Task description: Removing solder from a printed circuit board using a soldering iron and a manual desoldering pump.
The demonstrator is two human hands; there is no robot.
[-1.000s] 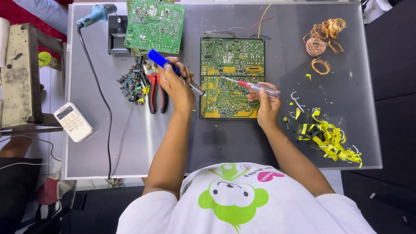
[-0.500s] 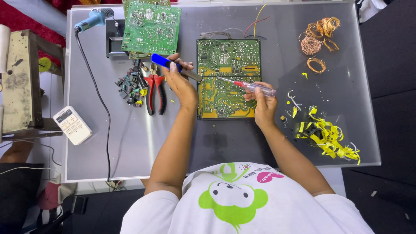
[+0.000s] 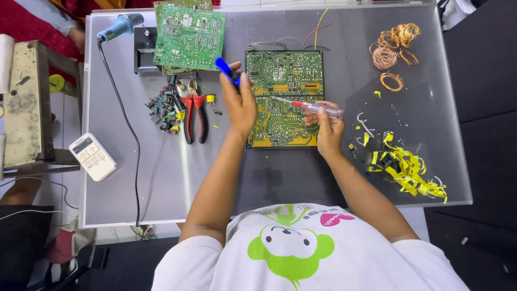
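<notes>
Board (image 3: pixel 285 75) — left hand (image 3: pixel 239 102) gripping blue tool (image 3: pixel 227 71), right hand (image 3: pixel 328 126) pinching screwdriver (image 3: pixel 315 108); stripped parts (image 3: pixel 164 105) heaped aside — work seemingly midway.

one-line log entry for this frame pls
left hand: grips blue tool | right hand: holds screwdriver, tip on board | pliers: idle on table
</notes>
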